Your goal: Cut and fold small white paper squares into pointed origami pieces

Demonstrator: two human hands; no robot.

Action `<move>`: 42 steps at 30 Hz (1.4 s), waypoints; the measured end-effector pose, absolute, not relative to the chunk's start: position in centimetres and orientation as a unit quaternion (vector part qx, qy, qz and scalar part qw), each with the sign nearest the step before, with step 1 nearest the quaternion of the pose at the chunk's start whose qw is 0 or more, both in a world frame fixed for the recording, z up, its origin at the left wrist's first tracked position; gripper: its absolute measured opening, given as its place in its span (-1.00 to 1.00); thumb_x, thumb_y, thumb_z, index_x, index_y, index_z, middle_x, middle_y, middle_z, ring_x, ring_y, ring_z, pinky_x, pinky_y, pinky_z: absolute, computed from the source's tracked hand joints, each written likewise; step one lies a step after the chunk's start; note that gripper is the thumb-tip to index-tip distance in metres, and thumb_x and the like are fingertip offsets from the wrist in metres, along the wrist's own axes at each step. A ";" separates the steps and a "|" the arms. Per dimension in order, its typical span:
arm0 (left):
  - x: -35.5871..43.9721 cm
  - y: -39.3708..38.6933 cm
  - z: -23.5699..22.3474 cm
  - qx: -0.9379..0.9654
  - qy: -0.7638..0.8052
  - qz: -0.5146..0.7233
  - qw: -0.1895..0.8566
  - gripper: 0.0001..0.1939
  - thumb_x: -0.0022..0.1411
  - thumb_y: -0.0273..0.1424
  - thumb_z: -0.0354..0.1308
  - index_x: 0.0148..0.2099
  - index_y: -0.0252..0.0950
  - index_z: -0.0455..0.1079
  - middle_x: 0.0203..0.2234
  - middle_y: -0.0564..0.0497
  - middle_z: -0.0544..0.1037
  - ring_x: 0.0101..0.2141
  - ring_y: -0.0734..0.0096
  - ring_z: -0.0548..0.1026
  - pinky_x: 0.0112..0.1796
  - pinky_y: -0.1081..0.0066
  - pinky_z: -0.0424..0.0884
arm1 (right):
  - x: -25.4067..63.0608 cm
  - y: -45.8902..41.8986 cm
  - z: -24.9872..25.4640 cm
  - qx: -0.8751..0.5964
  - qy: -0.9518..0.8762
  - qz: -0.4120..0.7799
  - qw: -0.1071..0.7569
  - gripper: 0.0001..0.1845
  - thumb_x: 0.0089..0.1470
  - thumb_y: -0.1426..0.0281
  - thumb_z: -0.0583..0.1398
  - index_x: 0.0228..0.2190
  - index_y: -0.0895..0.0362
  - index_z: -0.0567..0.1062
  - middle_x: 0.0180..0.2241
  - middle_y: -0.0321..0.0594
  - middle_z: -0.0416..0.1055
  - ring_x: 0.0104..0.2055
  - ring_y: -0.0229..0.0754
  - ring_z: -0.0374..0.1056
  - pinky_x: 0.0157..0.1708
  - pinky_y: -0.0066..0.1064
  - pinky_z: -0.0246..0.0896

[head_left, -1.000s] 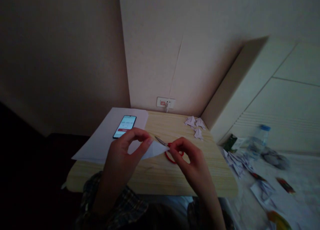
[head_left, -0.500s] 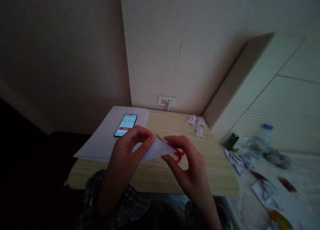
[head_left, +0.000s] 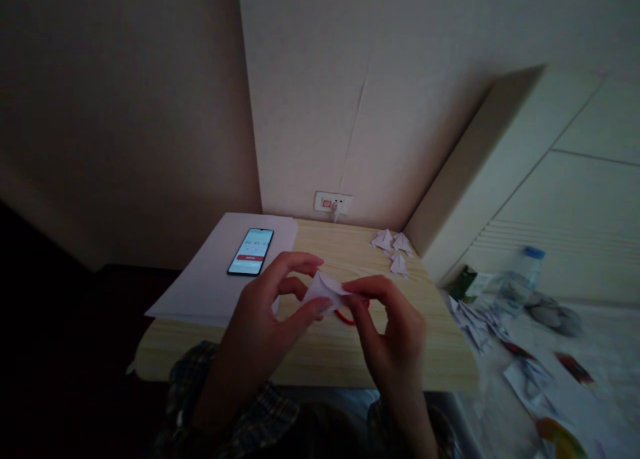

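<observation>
A small white piece of paper (head_left: 320, 289), partly folded, is held up between both hands over the wooden table. My left hand (head_left: 270, 306) grips its lower left edge, thumb in front, with the other fingers curved behind and above. The thumb and forefinger of my right hand (head_left: 387, 319) pinch its right corner. Behind the paper, red-handled scissors (head_left: 345, 318) lie on the table; their blades are hidden. Several folded white paper pieces (head_left: 390, 242) rest at the table's back right.
A phone (head_left: 251, 251) with a lit screen lies on a stack of white paper (head_left: 200, 292) at the left of the table (head_left: 300, 359). A wall socket (head_left: 333, 202) with a plug is behind. At right are a plastic bottle (head_left: 523, 279) and more folded papers (head_left: 473, 322).
The paper has been turned and bent, its peak now pointing up between my hands. My left fingers have spread further around it, and my right fingers have closed on its corner.
</observation>
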State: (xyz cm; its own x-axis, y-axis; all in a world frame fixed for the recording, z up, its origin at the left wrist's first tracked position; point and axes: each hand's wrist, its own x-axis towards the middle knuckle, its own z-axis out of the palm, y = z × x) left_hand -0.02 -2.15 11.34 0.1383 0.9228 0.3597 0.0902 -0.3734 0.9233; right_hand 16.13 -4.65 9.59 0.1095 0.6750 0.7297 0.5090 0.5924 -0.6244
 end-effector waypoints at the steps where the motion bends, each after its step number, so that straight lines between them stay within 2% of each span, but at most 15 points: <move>1: 0.0 -2.2 11.4 0.654 0.396 0.515 0.387 -0.62 0.07 -0.49 0.37 -0.05 -0.16 0.44 -0.15 0.12 0.60 -0.29 0.50 0.60 -0.23 0.52 0.52 | 16.1 -4.7 9.6 -0.451 -0.660 0.064 0.598 -0.85 0.16 0.57 0.24 -0.33 0.08 0.54 -0.44 -0.36 0.53 -0.42 -0.31 0.46 -0.43 -0.58 0.35; 4: 0.2 -2.3 11.3 0.693 0.393 0.474 0.375 -0.44 0.02 -0.50 0.39 0.08 -0.16 0.37 -0.09 0.06 0.59 -0.20 0.38 0.60 -0.16 0.41 0.52 | 16.0 -4.6 9.7 -0.462 -0.645 0.067 0.605 -0.86 0.16 0.56 0.23 -0.36 0.08 0.53 -0.47 -0.35 0.53 -0.45 -0.29 0.46 -0.48 -0.55 0.35; 8: 0.1 -2.2 11.1 0.731 0.392 0.451 0.330 -0.48 0.12 -0.55 0.26 0.12 -0.15 0.33 -0.05 0.03 0.56 -0.17 0.35 0.58 -0.08 0.31 0.49 | 15.9 -4.6 9.7 -0.474 -0.629 0.072 0.612 -0.86 0.16 0.54 0.24 -0.37 0.07 0.53 -0.49 -0.37 0.53 -0.48 -0.28 0.46 -0.49 -0.54 0.35; 11: -0.1 -2.2 11.2 0.749 0.376 0.447 0.313 -0.51 0.13 -0.58 0.20 0.10 -0.15 0.34 -0.03 0.03 0.54 -0.14 0.35 0.57 -0.07 0.31 0.48 | 16.0 -4.7 9.6 -0.475 -0.622 0.078 0.618 -0.87 0.17 0.52 0.24 -0.36 0.05 0.53 -0.48 -0.38 0.54 -0.47 -0.29 0.47 -0.52 -0.56 0.35; 14: -0.1 -2.2 11.3 0.758 0.370 0.433 0.319 -0.51 0.15 -0.53 0.26 0.12 -0.13 0.33 0.03 0.02 0.51 -0.07 0.32 0.54 -0.05 0.32 0.47 | 16.0 -4.7 9.6 -0.480 -0.618 0.079 0.617 -0.88 0.17 0.51 0.25 -0.34 0.05 0.53 -0.47 -0.38 0.55 -0.47 -0.30 0.47 -0.55 -0.57 0.34; 17: 0.3 -2.3 11.4 0.755 0.368 0.422 0.342 -0.39 0.13 -0.46 0.34 0.20 -0.12 0.27 0.07 0.00 0.50 -0.02 0.29 0.52 -0.01 0.29 0.46 | 16.0 -4.7 9.6 -0.480 -0.623 0.070 0.614 -0.87 0.17 0.52 0.24 -0.34 0.05 0.53 -0.47 -0.37 0.55 -0.47 -0.28 0.47 -0.52 -0.54 0.37; 21: 0.8 -2.3 11.5 0.749 0.392 0.440 0.302 -0.49 0.19 -0.50 0.24 0.18 -0.20 0.30 -0.06 -0.02 0.55 -0.06 0.29 0.53 -0.04 0.30 0.47 | 15.9 -4.7 9.9 -0.473 -0.622 0.077 0.619 -0.86 0.16 0.54 0.23 -0.35 0.05 0.52 -0.48 -0.36 0.55 -0.48 -0.27 0.47 -0.50 -0.51 0.38; 28: 0.3 -2.2 11.6 0.747 0.402 0.460 0.262 -0.67 0.24 -0.54 0.14 0.06 -0.29 0.45 -0.16 -0.01 0.62 -0.24 0.42 0.58 -0.17 0.44 0.50 | 16.0 -4.8 10.0 -0.475 -0.601 0.131 0.629 -0.88 0.15 0.52 0.24 -0.35 0.04 0.51 -0.48 -0.34 0.55 -0.50 -0.25 0.48 -0.59 -0.51 0.34; 32: 0.0 -2.3 11.9 0.712 0.411 0.482 0.302 -0.79 0.29 -0.47 0.14 -0.07 -0.23 0.54 -0.23 0.06 0.69 -0.24 0.42 0.62 -0.18 0.48 0.50 | 16.0 -4.8 10.1 -0.462 -0.576 0.187 0.649 -0.88 0.15 0.51 0.26 -0.31 0.02 0.51 -0.46 -0.37 0.56 -0.48 -0.28 0.50 -0.59 -0.54 0.32; 35: 0.1 -2.5 12.2 0.667 0.413 0.505 0.360 -0.85 0.26 -0.45 0.18 -0.18 -0.17 0.58 -0.26 0.11 0.70 -0.21 0.38 0.63 -0.19 0.48 0.50 | 16.0 -4.8 10.2 -0.448 -0.556 0.227 0.662 -0.86 0.15 0.50 0.25 -0.26 0.01 0.49 -0.53 -0.42 0.51 -0.53 -0.28 0.47 -0.62 -0.53 0.29; 40: 0.4 -3.0 12.6 0.592 0.435 0.536 0.417 -0.85 0.21 -0.40 0.24 -0.15 -0.12 0.57 -0.54 0.18 0.58 -0.43 0.40 0.58 -0.40 0.49 0.41 | 16.3 -5.2 10.2 -0.436 -0.548 0.257 0.666 -0.84 0.17 0.50 0.23 -0.22 0.01 0.48 -0.60 -0.45 0.46 -0.59 -0.28 0.43 -0.62 -0.52 0.27; 42: 0.5 -3.2 12.7 0.588 0.432 0.542 0.417 -0.88 0.21 -0.40 0.23 -0.21 -0.12 0.57 -0.53 0.17 0.57 -0.45 0.41 0.55 -0.43 0.49 0.38 | 16.4 -5.4 10.1 -0.433 -0.545 0.243 0.675 -0.82 0.15 0.52 0.24 -0.23 0.00 0.49 -0.57 -0.44 0.47 -0.60 -0.29 0.43 -0.63 -0.51 0.29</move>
